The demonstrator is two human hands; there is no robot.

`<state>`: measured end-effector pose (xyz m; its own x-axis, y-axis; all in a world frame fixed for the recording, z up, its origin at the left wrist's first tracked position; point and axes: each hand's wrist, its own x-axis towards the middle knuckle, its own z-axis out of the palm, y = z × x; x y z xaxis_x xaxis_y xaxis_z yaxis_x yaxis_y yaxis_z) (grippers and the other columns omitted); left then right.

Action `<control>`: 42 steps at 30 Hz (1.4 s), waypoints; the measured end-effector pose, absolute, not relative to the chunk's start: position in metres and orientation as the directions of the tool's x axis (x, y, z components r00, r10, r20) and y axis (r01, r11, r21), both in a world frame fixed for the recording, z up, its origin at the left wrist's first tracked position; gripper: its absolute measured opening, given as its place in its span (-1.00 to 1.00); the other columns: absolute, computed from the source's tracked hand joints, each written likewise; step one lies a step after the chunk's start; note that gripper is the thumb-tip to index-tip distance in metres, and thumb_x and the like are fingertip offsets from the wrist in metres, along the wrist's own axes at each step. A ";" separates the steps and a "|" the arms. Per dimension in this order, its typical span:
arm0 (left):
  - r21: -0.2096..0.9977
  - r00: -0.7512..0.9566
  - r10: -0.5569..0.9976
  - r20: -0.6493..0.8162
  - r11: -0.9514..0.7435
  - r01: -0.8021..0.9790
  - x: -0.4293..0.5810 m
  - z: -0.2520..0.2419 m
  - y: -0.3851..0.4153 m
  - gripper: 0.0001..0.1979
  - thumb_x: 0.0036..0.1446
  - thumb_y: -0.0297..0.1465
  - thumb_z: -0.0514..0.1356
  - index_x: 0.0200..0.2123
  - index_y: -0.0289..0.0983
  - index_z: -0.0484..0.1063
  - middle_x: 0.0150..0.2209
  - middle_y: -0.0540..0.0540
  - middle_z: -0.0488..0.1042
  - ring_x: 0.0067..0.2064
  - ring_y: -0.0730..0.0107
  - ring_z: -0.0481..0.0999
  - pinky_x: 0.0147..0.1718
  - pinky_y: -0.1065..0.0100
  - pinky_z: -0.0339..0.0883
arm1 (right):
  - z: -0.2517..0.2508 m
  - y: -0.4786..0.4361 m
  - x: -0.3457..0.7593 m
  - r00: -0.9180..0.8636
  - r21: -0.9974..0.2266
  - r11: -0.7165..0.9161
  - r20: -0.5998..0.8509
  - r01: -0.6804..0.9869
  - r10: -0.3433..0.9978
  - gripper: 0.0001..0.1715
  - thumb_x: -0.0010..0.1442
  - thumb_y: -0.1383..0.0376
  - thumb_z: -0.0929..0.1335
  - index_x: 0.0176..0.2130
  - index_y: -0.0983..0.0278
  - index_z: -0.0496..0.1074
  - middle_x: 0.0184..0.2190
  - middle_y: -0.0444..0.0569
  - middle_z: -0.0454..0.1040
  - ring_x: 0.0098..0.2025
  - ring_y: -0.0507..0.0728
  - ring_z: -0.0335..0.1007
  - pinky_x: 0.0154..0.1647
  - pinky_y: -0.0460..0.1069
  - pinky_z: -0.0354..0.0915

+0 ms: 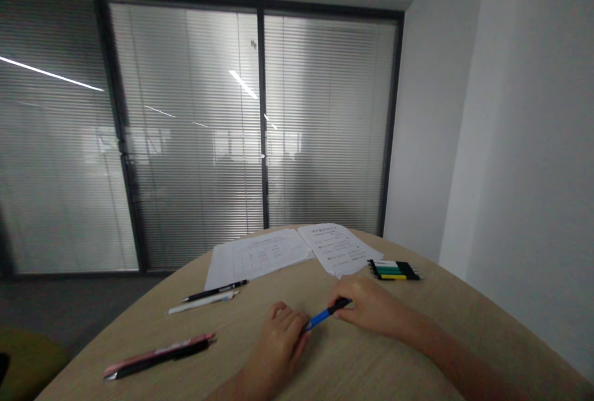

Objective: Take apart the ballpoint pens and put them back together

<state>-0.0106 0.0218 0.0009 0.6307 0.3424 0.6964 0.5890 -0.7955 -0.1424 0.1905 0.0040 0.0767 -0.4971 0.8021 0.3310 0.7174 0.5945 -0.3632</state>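
Note:
Both my hands rest on a round wooden table (pixel 325 370) and hold one blue pen (pixel 325 315) between them. My left hand (pixel 278 342) is curled shut over the pen's near end. My right hand (pixel 369 308) pinches the pen's dark far end with its fingertips. The pen lies low, just above or on the tabletop, tilted up toward the right.
Printed paper sheets (pixel 278 252) lie at the table's far edge. A row of several pens (pixel 394 270) sits to their right. A black pen (pixel 216 291) and a white pen (pixel 202 303) lie left of centre, a pink and a black pen (pixel 160 356) nearer left. Blinds cover glass walls behind.

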 end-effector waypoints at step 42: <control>-0.022 0.580 0.480 0.658 -0.758 0.652 -0.012 -0.003 0.029 -0.79 0.16 -0.44 -0.10 -0.35 -0.29 0.31 -0.49 -0.07 0.46 -0.44 0.33 0.44 -0.33 0.20 0.26 | 0.103 0.013 0.227 -0.375 -0.524 0.530 0.379 0.667 0.846 -0.83 -0.07 0.46 0.30 -0.39 0.30 0.43 -0.43 -0.08 0.46 -0.44 0.01 0.31 -0.41 -0.10 0.24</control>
<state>-0.0122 0.0287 -0.0028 0.5805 0.4799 0.6579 0.6518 -0.7581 -0.0221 0.2265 0.0125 0.1031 -0.3745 0.8463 0.3787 0.6668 0.5297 -0.5242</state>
